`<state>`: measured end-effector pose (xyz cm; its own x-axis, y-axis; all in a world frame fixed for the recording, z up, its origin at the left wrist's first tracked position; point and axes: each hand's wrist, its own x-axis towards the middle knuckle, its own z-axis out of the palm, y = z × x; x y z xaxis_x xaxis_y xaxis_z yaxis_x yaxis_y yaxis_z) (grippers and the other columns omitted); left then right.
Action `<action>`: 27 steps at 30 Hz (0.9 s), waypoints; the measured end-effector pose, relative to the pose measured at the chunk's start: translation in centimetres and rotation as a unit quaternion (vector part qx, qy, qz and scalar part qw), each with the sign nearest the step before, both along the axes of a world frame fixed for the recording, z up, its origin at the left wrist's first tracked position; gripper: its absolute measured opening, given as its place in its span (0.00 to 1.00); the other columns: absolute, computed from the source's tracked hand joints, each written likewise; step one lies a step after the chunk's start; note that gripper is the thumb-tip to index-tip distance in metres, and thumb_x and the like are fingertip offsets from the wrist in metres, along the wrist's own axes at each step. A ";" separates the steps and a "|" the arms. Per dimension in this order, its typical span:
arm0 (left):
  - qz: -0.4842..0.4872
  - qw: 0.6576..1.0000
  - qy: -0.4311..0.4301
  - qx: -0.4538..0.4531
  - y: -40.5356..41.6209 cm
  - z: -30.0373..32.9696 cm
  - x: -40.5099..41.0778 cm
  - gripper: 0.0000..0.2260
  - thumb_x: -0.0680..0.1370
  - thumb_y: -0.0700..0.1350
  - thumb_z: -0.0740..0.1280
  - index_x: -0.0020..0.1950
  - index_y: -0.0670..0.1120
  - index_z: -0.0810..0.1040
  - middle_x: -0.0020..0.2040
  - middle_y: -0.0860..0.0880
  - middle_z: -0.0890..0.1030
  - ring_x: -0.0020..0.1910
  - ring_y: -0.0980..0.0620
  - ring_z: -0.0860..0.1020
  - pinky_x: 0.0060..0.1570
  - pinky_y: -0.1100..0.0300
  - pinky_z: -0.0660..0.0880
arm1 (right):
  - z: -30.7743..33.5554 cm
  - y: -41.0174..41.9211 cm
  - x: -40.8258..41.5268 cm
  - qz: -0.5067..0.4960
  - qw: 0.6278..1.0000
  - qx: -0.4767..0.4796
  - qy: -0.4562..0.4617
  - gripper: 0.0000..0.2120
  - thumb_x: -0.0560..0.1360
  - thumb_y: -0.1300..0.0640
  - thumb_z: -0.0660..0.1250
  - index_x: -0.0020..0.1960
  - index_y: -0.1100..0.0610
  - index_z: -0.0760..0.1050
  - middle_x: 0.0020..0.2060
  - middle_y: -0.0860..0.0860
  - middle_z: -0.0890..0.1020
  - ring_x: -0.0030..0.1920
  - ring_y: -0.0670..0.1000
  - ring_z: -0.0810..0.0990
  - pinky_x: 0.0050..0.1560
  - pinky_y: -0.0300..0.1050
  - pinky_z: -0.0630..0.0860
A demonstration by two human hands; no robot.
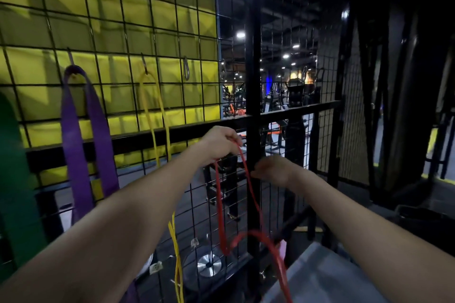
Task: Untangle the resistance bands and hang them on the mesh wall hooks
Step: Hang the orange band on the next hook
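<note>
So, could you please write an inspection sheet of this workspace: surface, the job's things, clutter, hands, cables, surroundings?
Surface: black mesh wall, upright, with a yellow panel behind it.
Job's things: purple band and yellow band each hang from a hook; an empty hook is to their right; red band not yet hung.
Clutter: green band at the left edge, its hook out of view.
Hands: left hand grips the red band's top; right hand beside the band, contact unclear.
Cables: nothing seen.
Surroundings: dim gym, machines beyond the mesh.
</note>
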<state>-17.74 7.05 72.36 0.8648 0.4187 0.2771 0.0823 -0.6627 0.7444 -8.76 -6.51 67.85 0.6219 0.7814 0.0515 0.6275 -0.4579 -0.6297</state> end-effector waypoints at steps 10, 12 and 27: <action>-0.058 0.997 -0.012 -0.044 -1.3 -0.7 1.1 0.08 0.71 0.35 0.70 0.48 0.44 0.77 0.41 0.46 0.75 0.39 0.51 0.72 0.39 0.62 0.69 | 3.9 -1.2 -0.1 -0.032 0.956 0.262 0.130 0.05 0.74 0.70 0.64 0.41 0.63 0.75 0.33 0.57 0.77 0.34 0.52 0.77 0.33 0.43 0.76; -0.068 0.997 0.010 -0.035 -1.1 -1.7 0.7 0.05 0.73 0.38 0.69 0.48 0.44 0.76 0.43 0.47 0.76 0.43 0.51 0.74 0.44 0.60 0.69 | 4.9 -1.3 0.2 -0.054 0.946 0.292 0.133 0.08 0.74 0.71 0.64 0.40 0.61 0.75 0.34 0.56 0.78 0.35 0.52 0.78 0.31 0.42 0.77; -0.018 0.978 -0.125 -0.168 2.7 3.8 -3.1 0.07 0.78 0.45 0.63 0.54 0.45 0.77 0.48 0.50 0.78 0.47 0.55 0.77 0.42 0.60 0.77 | 7.0 2.3 -1.2 -0.012 0.954 0.284 0.097 0.13 0.72 0.72 0.66 0.56 0.65 0.76 0.44 0.58 0.79 0.39 0.54 0.78 0.35 0.41 0.75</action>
<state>-20.86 9.77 76.19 0.8034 0.4926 0.3345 -0.1499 -0.3764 0.9143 -9.97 -4.25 74.86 0.6807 0.6461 0.3452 0.4681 -0.0212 -0.8834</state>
